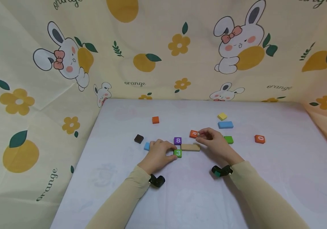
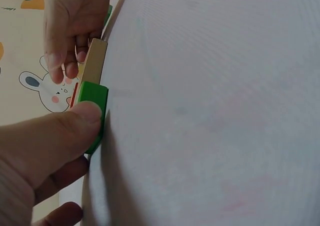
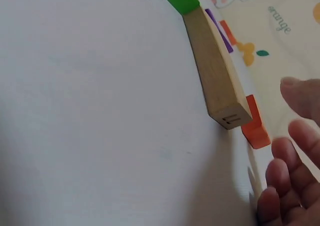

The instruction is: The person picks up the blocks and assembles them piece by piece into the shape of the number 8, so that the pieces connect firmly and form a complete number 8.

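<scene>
My left hand (image 1: 158, 155) pinches a green block with a white 3 (image 1: 178, 153) between thumb and index finger. In the left wrist view the thumb lies against that green block's (image 2: 94, 93) side; the index fingertip is hidden there. A purple block marked 8 (image 1: 177, 140) sits just behind it, and a plain wooden bar (image 1: 190, 147) extends to the right. My right hand (image 1: 213, 141) hovers with loosely bent fingers beside an orange block marked R (image 1: 193, 134). The right wrist view shows a small gap between the fingers and this orange block (image 3: 257, 128).
A light blue block (image 1: 146, 146) is partly covered by my left hand, near a black block (image 1: 139, 138). Farther back lie an orange block (image 1: 155, 120), a yellow block (image 1: 222, 116) and a blue bar (image 1: 225, 125). Rightward are a green block (image 1: 228, 139) and another orange block (image 1: 259, 139).
</scene>
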`<state>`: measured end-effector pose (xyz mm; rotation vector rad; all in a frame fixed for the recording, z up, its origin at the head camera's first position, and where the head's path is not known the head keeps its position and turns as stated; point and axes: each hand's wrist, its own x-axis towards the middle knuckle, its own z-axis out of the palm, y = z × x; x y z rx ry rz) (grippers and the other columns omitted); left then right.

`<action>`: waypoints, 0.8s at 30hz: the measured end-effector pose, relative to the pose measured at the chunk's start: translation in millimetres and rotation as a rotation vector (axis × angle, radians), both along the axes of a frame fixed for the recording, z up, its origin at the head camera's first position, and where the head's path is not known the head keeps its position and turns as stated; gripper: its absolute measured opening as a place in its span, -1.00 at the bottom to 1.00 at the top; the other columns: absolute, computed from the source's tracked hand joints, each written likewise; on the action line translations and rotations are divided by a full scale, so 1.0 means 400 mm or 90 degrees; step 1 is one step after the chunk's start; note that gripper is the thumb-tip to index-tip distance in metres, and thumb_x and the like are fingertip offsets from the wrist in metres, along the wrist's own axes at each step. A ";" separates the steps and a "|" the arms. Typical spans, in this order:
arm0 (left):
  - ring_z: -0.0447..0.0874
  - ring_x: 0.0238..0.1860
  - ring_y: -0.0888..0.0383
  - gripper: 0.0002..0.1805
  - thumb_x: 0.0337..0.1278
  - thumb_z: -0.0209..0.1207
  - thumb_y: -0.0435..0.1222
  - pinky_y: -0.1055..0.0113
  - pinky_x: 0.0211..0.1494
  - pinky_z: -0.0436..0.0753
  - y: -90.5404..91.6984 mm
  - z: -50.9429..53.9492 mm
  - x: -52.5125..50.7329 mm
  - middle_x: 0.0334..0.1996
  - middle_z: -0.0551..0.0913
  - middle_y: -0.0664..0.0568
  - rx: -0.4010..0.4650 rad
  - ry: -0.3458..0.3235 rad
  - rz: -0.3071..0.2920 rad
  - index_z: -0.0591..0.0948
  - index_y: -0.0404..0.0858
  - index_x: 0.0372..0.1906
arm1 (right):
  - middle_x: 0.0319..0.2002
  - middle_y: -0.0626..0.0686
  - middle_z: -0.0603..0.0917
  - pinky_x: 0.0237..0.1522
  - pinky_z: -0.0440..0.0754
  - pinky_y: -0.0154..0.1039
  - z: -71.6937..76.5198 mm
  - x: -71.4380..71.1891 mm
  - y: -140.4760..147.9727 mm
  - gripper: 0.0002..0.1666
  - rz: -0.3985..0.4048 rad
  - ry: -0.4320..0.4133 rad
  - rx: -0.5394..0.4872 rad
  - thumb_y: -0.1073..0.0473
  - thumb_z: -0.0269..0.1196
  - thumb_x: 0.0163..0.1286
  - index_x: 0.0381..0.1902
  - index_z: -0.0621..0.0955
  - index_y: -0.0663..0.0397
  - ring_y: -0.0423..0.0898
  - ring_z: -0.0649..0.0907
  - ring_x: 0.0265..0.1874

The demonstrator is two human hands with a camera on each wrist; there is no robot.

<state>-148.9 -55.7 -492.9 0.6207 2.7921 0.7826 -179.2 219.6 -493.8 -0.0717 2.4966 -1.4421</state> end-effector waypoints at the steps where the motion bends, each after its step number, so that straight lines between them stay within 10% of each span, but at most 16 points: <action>1: 0.38 0.01 0.19 -0.64 0.09 0.34 0.01 0.11 0.12 0.14 0.000 0.000 0.000 -0.04 0.63 0.27 -0.001 0.000 0.000 0.69 0.06 0.00 | -0.05 0.02 0.56 -0.06 0.48 -0.11 0.000 -0.007 -0.001 -0.35 -0.004 0.001 0.005 -0.28 0.35 0.18 0.11 0.50 -0.10 0.00 0.49 -0.08; 24: 0.38 0.01 0.17 -0.65 0.08 0.34 0.01 0.09 0.13 0.14 0.001 0.009 0.001 -0.05 0.63 0.28 -0.007 -0.001 -0.001 0.69 0.06 0.00 | -0.03 0.05 0.48 -0.03 0.45 -0.07 -0.022 -0.050 -0.020 -0.44 0.013 0.018 0.117 -0.16 0.32 0.27 0.14 0.51 -0.06 0.03 0.45 -0.07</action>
